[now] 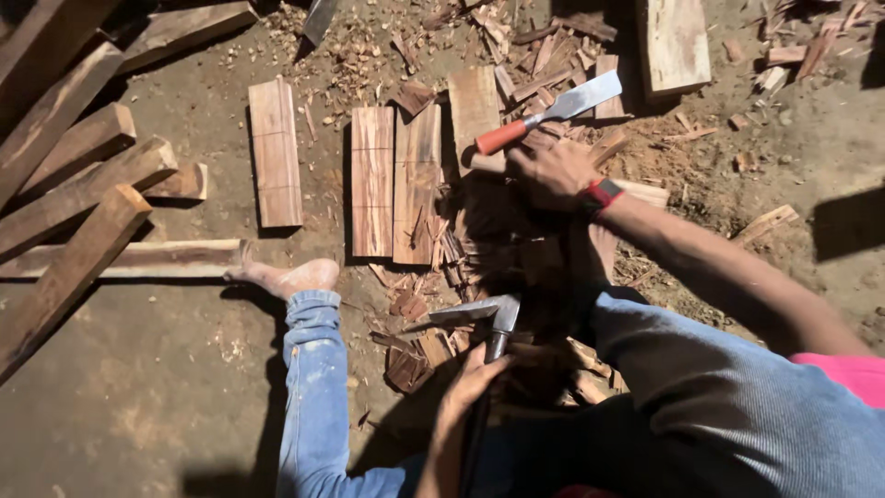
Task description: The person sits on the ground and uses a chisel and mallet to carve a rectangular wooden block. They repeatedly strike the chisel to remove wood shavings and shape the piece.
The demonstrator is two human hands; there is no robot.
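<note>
My left hand (468,385) grips the dark handle of a small adze (481,312), whose grey steel head points left over a heap of wood chips. My right hand (550,171), with a red watch on the wrist, is closed around a short pale wooden piece (486,164) that sticks out to the left of my fingers. Just above that hand lies a wide chisel (564,104) with a red handle, resting on offcuts. Several flat reddish boards (395,180) lie side by side on the dirt to the left of my right hand.
My left leg in blue jeans stretches left, its bare foot (290,277) against a long beam (129,258). Thick timber beams (74,184) are stacked at the left. A single board (275,152) and a broad plank (676,41) lie on the dirt among scattered chips.
</note>
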